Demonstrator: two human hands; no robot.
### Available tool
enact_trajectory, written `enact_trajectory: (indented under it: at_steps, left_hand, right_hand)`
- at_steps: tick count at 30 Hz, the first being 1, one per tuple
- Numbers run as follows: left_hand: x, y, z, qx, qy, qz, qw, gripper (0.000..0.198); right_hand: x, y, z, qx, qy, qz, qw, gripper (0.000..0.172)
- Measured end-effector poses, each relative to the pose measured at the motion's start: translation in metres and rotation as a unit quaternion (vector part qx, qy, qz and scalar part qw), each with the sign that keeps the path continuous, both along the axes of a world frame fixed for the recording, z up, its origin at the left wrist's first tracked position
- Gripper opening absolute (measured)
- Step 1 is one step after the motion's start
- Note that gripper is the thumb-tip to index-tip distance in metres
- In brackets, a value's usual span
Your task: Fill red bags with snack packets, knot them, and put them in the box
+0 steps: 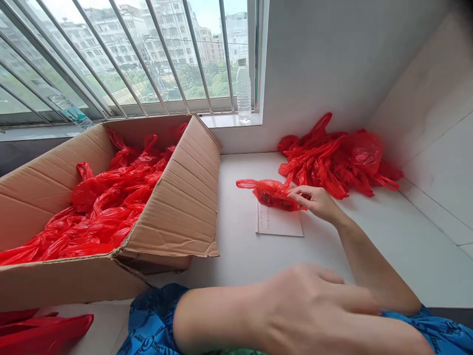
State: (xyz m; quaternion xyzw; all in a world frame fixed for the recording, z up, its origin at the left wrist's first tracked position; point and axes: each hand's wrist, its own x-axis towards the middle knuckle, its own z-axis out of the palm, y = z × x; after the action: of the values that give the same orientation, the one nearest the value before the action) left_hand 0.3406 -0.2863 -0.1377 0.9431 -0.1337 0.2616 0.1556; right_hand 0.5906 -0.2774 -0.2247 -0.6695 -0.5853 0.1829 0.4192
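Observation:
My right hand (316,201) pinches the edge of a small red plastic bag (271,193) between thumb and fingers. Dark contents show faintly through the bag, but I cannot make out what they are. The bag lies over the upper part of a white printed sheet or booklet (281,224) on the white surface. Close to the camera, my left hand (314,310) reaches across to the right, smeared by motion. Its fingertips are too blurred to show whether they hold anything.
A big open cardboard box (173,197) full of red bags (118,197) stands at left. More red bags (340,155) are heaped against the wall at right. Another red bag (44,333) lies lower left. Plastic bottles, one upright (244,93), one tilted (72,111), are by the barred window.

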Motion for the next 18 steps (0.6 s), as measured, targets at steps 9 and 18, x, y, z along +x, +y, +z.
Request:
enact_trajectory:
  at_steps: [9, 18]
  left_hand:
    - [0.057, 0.119, -0.093, -0.228, 0.05, 0.353, 0.906, 0.013]
    - [0.058, 0.124, -0.124, -0.352, 0.054, 0.319, 0.878, 0.034]
  right_hand:
    - [-0.02, 0.021, -0.029, 0.051, -0.135, -0.144, 0.979, 0.027]
    - [-0.039, 0.01, -0.017, -0.063, 0.124, 0.057, 0.989, 0.024]
